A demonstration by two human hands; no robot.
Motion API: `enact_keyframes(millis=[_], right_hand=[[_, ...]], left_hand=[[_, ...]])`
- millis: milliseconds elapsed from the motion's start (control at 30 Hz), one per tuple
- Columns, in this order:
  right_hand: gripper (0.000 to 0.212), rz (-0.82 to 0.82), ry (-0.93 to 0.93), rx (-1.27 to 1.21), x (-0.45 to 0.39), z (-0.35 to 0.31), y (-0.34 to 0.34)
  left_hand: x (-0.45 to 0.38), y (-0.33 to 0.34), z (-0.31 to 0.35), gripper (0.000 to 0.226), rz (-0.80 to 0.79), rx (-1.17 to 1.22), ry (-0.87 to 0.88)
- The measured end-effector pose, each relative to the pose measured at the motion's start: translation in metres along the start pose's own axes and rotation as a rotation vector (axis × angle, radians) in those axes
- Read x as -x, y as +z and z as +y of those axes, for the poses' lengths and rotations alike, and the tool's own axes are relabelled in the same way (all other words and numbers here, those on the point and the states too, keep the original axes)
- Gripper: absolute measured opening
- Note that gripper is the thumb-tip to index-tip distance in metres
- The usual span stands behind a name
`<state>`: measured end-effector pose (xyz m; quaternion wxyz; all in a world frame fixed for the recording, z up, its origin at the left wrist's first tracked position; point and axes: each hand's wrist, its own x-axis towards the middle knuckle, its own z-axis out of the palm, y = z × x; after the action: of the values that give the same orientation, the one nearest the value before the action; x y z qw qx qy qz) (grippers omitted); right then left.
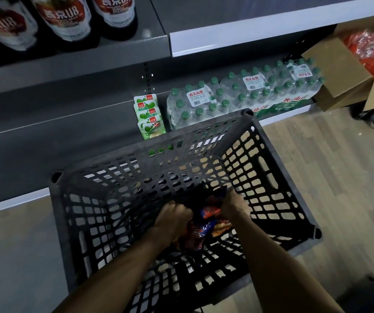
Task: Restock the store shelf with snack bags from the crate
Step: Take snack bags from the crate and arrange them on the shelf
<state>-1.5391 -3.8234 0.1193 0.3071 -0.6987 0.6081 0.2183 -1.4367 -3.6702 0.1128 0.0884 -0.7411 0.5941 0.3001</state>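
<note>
Both hands are down inside the black lattice crate (pixel 272 177): the left hand (pixel 173 214) and the right hand (pixel 235 205) each have their fingers curled round a clump of dark red-and-blue snack bags (pixel 204 224) lying at the crate's bottom. Those look like the last bags in the crate (the rest of its floor shows only bare lattice), so the restock seems well along.

On the lower shelf (pixel 57 141), just beyond the crate's far rim, a short row of green snack packs (pixel 148 115) already stands. To its left the shelf runs on bare and grey, with room for what the hands grip.

Right of the packs sit shrink-wrapped water bottles (pixel 238 93), then a cardboard box (pixel 339 71). Beer bottles (pixel 66 16) stand on the upper shelf. The floor (pixel 328 166) is pale wood plank, dimly lit.
</note>
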Motion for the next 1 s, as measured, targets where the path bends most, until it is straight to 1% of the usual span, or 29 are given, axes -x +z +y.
enact_keyframes(millis=[33, 67, 133, 167, 200, 233, 267, 333, 367, 467, 533, 700, 833, 1000], right_hand=[[0.028, 0.000, -0.007, 0.048, 0.005, -0.004, -0.004], [0.026, 0.013, -0.009, 0.105, 0.007, -0.005, -0.006], [0.021, 0.042, -0.030, 0.189, 0.010, -0.007, -0.011], [0.020, 0.052, -0.048, 0.205, 0.012, -0.008, -0.013], [0.019, 0.051, -0.050, 0.227, 0.012, -0.009, -0.014], [0.018, 0.055, -0.061, 0.240, 0.015, -0.011, -0.017], [0.018, 0.076, -0.084, 0.259, 0.018, -0.013, -0.021], [0.017, 0.118, -0.121, 0.245, 0.019, -0.012, -0.026], [0.017, 0.119, -0.125, 0.248, 0.022, -0.013, -0.028], [0.019, 0.154, -0.147, 0.242, 0.031, -0.016, -0.038], [0.021, 0.179, -0.146, 0.229, 0.039, -0.017, -0.045], [0.024, 0.239, -0.184, 0.167, 0.062, -0.024, -0.068], [0.022, 0.284, -0.226, 0.118, 0.086, -0.034, -0.090], [0.020, 0.315, -0.228, 0.028, 0.118, -0.049, -0.124]], left_hand=[[0.002, -0.002, -0.002, 0.035, 0.045, -0.041, 0.052], [0.006, -0.006, -0.004, 0.033, 0.046, -0.026, 0.049], [0.012, -0.008, -0.009, 0.021, 0.074, 0.001, 0.003], [0.012, -0.006, -0.011, 0.021, 0.092, -0.040, -0.001], [0.015, -0.006, -0.011, 0.021, 0.159, -0.086, 0.012], [0.016, -0.004, -0.014, 0.013, 0.199, -0.100, 0.007], [0.016, -0.004, -0.018, 0.004, 0.279, -0.089, -0.003], [0.021, -0.014, -0.015, 0.015, 0.329, -0.048, -0.022], [0.026, -0.024, -0.015, 0.017, 0.306, -0.002, -0.048], [0.030, -0.040, -0.017, 0.031, 0.154, 0.071, -0.135], [0.037, -0.051, -0.018, 0.031, 0.137, 0.094, -0.159], [0.061, -0.078, -0.026, 0.017, 0.249, 0.178, -0.196], [0.081, -0.097, -0.033, 0.015, 0.289, 0.242, -0.191], [0.114, -0.134, -0.039, 0.016, 0.336, 0.344, -0.168]])
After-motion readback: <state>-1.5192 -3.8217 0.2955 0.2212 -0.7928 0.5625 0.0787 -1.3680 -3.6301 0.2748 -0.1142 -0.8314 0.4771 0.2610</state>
